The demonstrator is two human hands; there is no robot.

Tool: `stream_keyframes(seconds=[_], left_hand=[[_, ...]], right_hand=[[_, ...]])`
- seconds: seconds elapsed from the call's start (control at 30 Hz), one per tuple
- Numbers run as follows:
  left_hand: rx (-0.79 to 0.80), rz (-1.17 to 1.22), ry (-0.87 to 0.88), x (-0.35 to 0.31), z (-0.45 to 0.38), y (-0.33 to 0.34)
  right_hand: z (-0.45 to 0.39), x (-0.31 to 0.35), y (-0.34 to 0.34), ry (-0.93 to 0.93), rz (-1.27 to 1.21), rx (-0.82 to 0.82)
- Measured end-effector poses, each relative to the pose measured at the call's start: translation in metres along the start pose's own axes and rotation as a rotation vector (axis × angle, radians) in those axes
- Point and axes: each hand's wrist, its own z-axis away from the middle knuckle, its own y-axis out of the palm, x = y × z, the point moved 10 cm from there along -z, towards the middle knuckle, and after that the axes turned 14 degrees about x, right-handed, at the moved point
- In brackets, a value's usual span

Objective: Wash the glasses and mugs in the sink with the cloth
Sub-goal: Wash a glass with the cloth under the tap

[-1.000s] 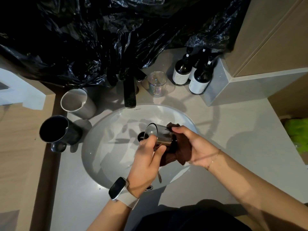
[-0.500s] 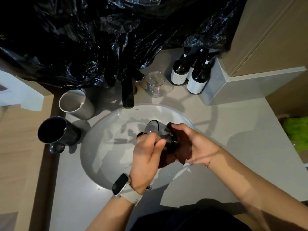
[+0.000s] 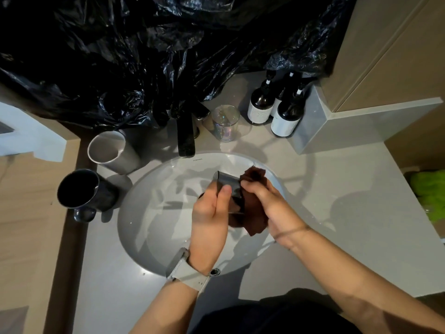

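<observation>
Over the white sink point(image 3: 154, 213), the left hand point(image 3: 209, 220) is holding a glass point(image 3: 227, 186) on its side, and the right hand point(image 3: 269, 203) is pressing the brown cloth point(image 3: 255, 220) against it. Two mugs point(image 3: 81, 191) are standing left on the desk point(image 3: 325, 201).

You turn the glass in your hands over the sink.

A second ago the glass point(image 3: 227, 186) shows you its open round rim, tilted up toward the left; now that rim faces away toward the left and you see mostly its dark side wall. Your left hand point(image 3: 209, 218) shifts its hold, the thumb now lying along the top of the glass rather than beside it. Your right hand point(image 3: 269, 208) rolls over with the brown cloth point(image 3: 254, 201), and more of the cloth now stands up above the fingers point(image 3: 250, 186) behind the glass.
</observation>
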Motion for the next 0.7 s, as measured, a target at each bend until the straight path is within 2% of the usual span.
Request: stream_keyframes(seconds=[0.13,0.23,0.3,0.47,0.57,0.63,0.7], left_hand=[[0.124,-0.487,0.215,-0.017,0.003,0.008],[0.209,-0.601,0.345,-0.027,0.009,0.012],[0.23,-0.619,0.376,-0.026,0.01,0.013],[0.258,-0.571,0.366,-0.011,0.013,0.012],[0.274,-0.463,0.287,-0.002,0.011,0.009],[0.247,-0.216,0.201,0.001,0.008,0.003],[0.147,0.033,0.12,0.005,0.005,-0.006]], right_hand=[[0.005,-0.028,0.017,0.401,-0.258,0.251],[0.01,-0.049,0.011,0.571,-0.352,0.221],[0.012,-0.058,0.015,0.632,-0.375,0.268],[0.022,-0.075,0.037,0.847,-0.423,0.485],[0.016,-0.079,0.032,0.783,-0.418,0.524],[0.012,-0.076,0.022,0.718,-0.415,0.441],[0.009,-0.071,0.007,0.633,-0.47,0.323]])
